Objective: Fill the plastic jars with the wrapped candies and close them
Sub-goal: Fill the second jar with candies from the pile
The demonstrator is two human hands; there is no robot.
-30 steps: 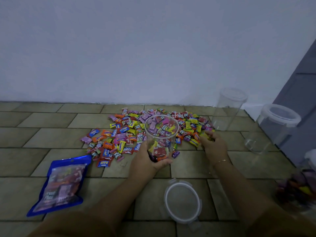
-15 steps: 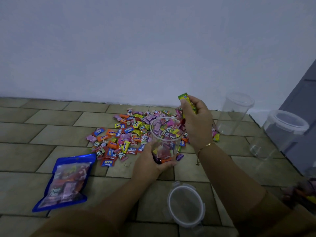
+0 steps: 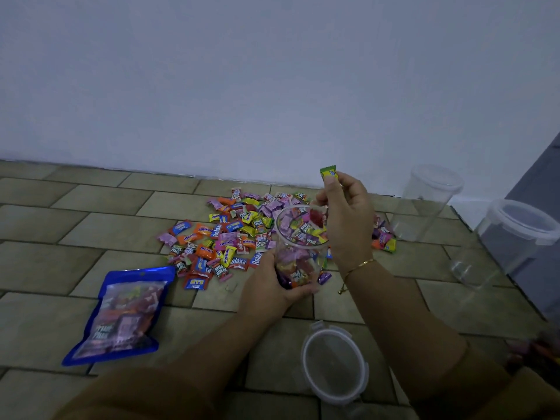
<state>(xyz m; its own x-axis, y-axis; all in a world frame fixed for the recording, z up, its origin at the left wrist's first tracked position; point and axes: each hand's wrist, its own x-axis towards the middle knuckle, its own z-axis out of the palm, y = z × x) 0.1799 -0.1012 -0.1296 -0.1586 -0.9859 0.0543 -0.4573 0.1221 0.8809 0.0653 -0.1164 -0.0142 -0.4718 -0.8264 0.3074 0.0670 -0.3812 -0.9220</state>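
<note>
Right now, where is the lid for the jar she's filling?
In the head view, the loose lid lies flat on the tiled floor at the bottom, between the person's forearms, nearer the camera than the jar gripped by the left hand.

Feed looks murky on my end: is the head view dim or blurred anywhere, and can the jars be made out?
Head view: dim, bluish and soft overall; the floor lines bow from the wide lens; the bottom right corner is blurred; the empty clear jars barely stand out; the candy pile reads clearly.
</note>
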